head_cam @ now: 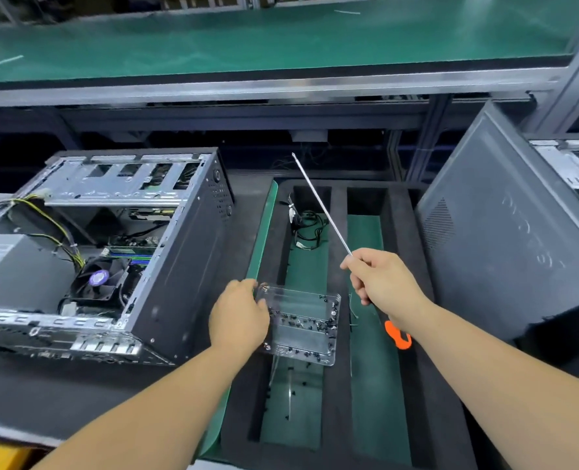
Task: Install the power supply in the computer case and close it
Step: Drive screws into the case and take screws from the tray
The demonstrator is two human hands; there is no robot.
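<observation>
Open black-and-silver metal computer case (111, 245) at 9 o'clock.
Left hand (239, 315) grips clear plastic screw box (303, 325); right hand (383, 278) grips long orange-handled screwdriver (322, 206).

Green-matted bench (281, 39) w/ alu frame behind dark worktop (44, 395).

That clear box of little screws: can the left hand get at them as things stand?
Probably yes. The left hand already rests at the left edge of the clear screw box, and nothing lies between them. The right hand holds the screwdriver off to the side, out of the way.
</observation>
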